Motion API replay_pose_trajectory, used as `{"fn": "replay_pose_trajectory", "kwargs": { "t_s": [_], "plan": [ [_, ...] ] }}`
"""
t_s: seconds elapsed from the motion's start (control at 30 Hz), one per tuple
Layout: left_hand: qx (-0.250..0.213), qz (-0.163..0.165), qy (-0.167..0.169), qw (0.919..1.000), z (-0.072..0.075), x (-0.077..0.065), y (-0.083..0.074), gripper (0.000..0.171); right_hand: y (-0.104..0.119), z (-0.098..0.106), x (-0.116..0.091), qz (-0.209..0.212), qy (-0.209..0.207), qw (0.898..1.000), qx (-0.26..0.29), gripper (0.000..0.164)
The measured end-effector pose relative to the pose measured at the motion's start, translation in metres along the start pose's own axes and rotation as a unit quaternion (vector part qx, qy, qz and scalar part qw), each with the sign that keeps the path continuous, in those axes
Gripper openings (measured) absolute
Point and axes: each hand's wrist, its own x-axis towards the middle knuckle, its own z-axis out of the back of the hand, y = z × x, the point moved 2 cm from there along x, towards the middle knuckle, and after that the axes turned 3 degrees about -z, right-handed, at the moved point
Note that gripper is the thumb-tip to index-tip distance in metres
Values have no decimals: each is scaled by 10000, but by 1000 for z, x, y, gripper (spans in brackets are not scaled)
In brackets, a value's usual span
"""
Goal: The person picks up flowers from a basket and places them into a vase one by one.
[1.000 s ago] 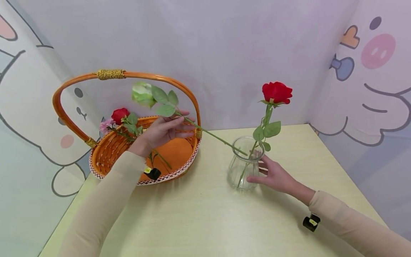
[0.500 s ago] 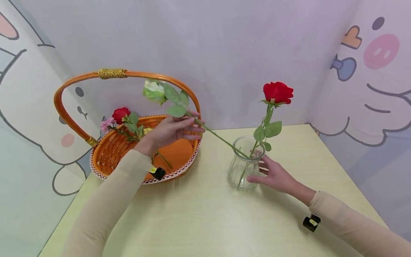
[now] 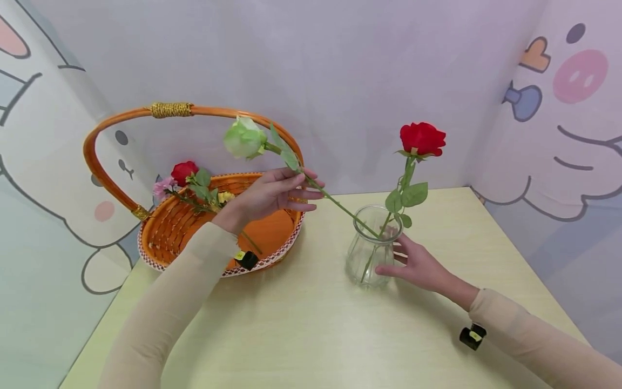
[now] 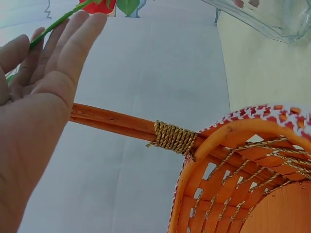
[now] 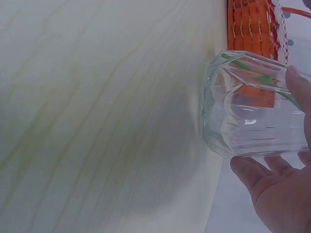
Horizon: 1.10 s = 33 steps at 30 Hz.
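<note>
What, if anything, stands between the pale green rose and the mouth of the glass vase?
Nothing visible blocks it: the pale green rose, pinched in the left hand, has its stem tip at the mouth of the glass vase. A red rose leans in that opening too; the right hand holds the vase's side.

Pale green rose (image 3: 244, 138), orange basket (image 3: 167, 229)

Booth (image 3: 350, 81) walled with cartoon backdrops (image 3: 559, 178)
</note>
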Motion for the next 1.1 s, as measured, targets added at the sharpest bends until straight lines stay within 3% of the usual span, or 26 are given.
{"fn": "replay_pose_trajectory", "kwargs": {
  "t_s": [0.33, 0.67, 1.1],
  "plan": [
    [22, 20, -101, 9999, -9, 12, -2, 31, 2, 0, 1, -15, -47, 10000, -73, 88],
    [336, -138, 217, 9991, -27, 27, 4, 28, 0, 0, 0, 3, -20, 10000, -61, 88],
    [416, -50, 320, 9986, -40, 46, 6, 42, -1, 1, 0, -23, 1, 10000, -17, 88]
  ]
}}
